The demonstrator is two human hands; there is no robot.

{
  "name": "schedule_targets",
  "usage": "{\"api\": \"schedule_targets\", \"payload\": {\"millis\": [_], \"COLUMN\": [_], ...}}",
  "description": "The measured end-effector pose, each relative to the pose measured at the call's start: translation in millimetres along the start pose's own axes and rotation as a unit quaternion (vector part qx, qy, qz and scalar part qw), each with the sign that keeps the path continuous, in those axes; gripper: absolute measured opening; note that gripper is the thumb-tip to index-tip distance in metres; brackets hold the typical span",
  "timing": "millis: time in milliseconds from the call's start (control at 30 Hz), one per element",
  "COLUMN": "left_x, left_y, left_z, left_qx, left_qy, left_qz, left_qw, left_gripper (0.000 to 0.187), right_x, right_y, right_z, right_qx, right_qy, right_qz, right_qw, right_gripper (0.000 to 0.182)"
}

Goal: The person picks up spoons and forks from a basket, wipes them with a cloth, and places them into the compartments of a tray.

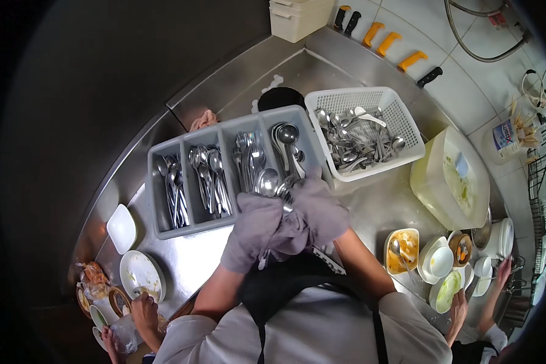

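Note:
A grey-purple cloth [290, 233] covers both of my hands, so the fingers are hidden. My left hand [253, 227] and my right hand [323, 207] are closed together in it around a bunch of spoons [267, 181], whose shiny bowls stick out at the top. Just beyond lies a grey cutlery tray [190, 228] with long compartments. From left to right these hold spoons [209, 173], forks [250, 151] and ladle-like spoons [288, 134]; the leftmost holds more cutlery [175, 191]. The bunch is over the tray's near right part.
A white perforated basket [415, 145] of mixed cutlery adjoins the tray. Right are a yellowish tub [428, 185], food-stained dishes [408, 246] and another person's hand [458, 312]. Left, another person's hand [144, 312] is near a dirty plate [141, 273]. Knives [412, 60] line the wall.

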State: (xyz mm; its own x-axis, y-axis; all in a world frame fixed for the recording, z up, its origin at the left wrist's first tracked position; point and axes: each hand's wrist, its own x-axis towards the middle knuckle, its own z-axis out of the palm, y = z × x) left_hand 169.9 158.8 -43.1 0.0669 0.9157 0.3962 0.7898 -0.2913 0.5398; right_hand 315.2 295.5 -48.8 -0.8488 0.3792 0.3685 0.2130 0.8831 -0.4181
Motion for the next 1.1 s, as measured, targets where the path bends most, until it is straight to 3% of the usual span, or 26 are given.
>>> {"api": "schedule_targets", "payload": {"millis": [33,67,100,167,233,300,333,400,433,500,533,567,633,667,733,767,833,867,900,967,1000,1033,1067,1100], "left_x": [0,2,5,11,16,16,21,14,-1,4,7,12,6,6,17,4,-8,-15,-22,-34,-39,-43,-44,-52], "left_y": [2,9,16,31,39,46,47,44,36,34,33,46,50,56,57,59,51,46,40,44,45,46,38,16], "left_z": [5,11,16,-3,-5,-11,-18,-6,23,3,-7,-21,-15,-17,-31,-20,-21,-22,-21,-33,-35,-36,-24,-3], "left_qx": [-0.020,-0.072,-0.124,-0.287,-0.217,-0.290,-0.392,-0.443,-0.393,-0.163,-0.048,-0.038,-0.014,0.000,0.108,0.126,0.087,0.068,0.053,0.325,0.385,0.442,0.434,0.237], "left_qy": [0.040,0.055,0.070,-0.058,-0.032,-0.071,-0.119,-0.060,0.044,0.014,0.027,-0.060,-0.003,0.026,-0.001,0.064,0.032,0.016,0.043,-0.016,-0.045,-0.074,-0.084,-0.051], "left_qz": [0.057,0.015,-0.028,-0.198,-0.104,-0.142,-0.220,-0.251,-0.206,-0.059,0.013,-0.014,0.010,0.020,0.047,-0.001,-0.082,-0.125,-0.093,0.014,0.022,0.033,0.013,-0.049], "left_qw": [0.997,0.996,0.989,0.935,0.970,0.944,0.885,0.858,0.895,0.985,0.998,0.997,1.000,0.999,0.993,0.990,0.992,0.990,0.993,0.946,0.921,0.893,0.897,0.969], "left_gripper": [0.007,0.011,0.015,0.017,0.017,0.016,0.015,0.011,0.007,0.012,0.017,0.020,0.021,0.022,0.022,0.017,0.015,0.014,0.015,0.027,0.032,0.037,0.040,0.033], "right_x": [-5,6,10,-16,-24,-23,-21,-15,-5,-26,-35,-35,-46,-39,-24,-17,13,18,26,27,28,30,33,30], "right_y": [-1,-19,-27,34,50,25,7,-21,16,-2,-9,-5,46,44,38,24,-27,-20,-15,-17,4,6,9,-14], "right_z": [-1,-23,-40,16,33,17,2,-26,-2,14,19,12,40,37,31,35,13,21,32,31,44,52,60,47], "right_qx": [-0.150,-0.295,-0.129,0.016,0.056,-0.008,0.028,0.101,0.388,0.209,0.113,0.196,-0.009,-0.002,0.010,-0.060,0.025,-0.056,-0.132,-0.200,0.062,0.089,0.115,-0.163], "right_qy": [-0.094,-0.184,0.024,-0.006,0.027,0.116,0.147,0.208,0.183,0.196,0.198,0.198,0.075,0.093,0.129,0.150,0.051,0.025,-0.004,-0.030,-0.015,-0.032,-0.049,-0.092], "right_qz": [-0.024,-0.047,-0.027,-0.007,0.084,0.245,0.264,0.294,0.521,0.330,0.223,0.215,0.197,0.186,0.163,0.134,0.149,0.126,0.097,0.053,0.176,0.159,0.144,0.081], "right_qw": [0.984,0.936,0.991,1.000,0.994,0.962,0.953,0.927,0.738,0.899,0.948,0.936,0.978,0.978,0.978,0.978,0.987,0.990,0.986,0.978,0.982,0.983,0.982,0.979], "right_gripper": [0.011,0.011,0.013,0.014,0.017,0.028,0.026,0.022,0.021,0.023,0.024,0.028,0.030,0.028,0.026,0.025,0.021,0.021,0.021,0.018,0.023,0.027,0.031,0.032]}}
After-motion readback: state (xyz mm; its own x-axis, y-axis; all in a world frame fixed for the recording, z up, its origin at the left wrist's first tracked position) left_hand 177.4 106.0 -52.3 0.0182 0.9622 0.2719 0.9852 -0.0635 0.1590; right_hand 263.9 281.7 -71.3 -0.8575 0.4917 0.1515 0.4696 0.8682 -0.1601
